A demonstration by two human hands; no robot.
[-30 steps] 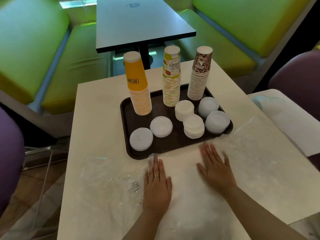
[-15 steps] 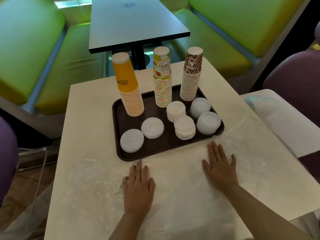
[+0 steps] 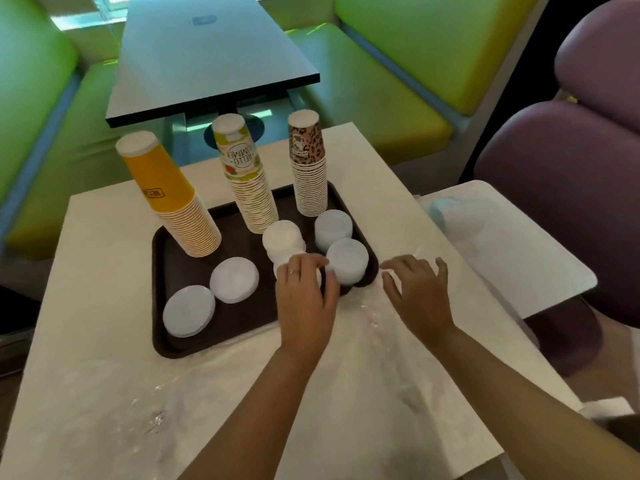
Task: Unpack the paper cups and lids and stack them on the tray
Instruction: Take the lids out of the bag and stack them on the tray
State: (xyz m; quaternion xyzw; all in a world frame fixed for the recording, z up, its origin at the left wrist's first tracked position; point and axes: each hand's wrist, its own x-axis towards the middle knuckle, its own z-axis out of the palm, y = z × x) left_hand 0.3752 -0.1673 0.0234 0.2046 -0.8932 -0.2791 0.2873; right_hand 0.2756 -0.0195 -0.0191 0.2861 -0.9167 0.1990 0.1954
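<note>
head view, looking forward and down, close over tray (image 3: pixel 159 306)

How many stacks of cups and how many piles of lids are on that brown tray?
Cup stacks: 3, orange, fruit-print, leopard-print.
Lid piles: 6, at, and one mostly hidden under the left hand.
Total: 9.

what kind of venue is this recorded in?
Likely a cafe or fast-food dining area: green padded booth benches flank a dark rectangular table, and a brown plastic serving tray holds stacks of printed paper cups and white plastic lids.
</note>
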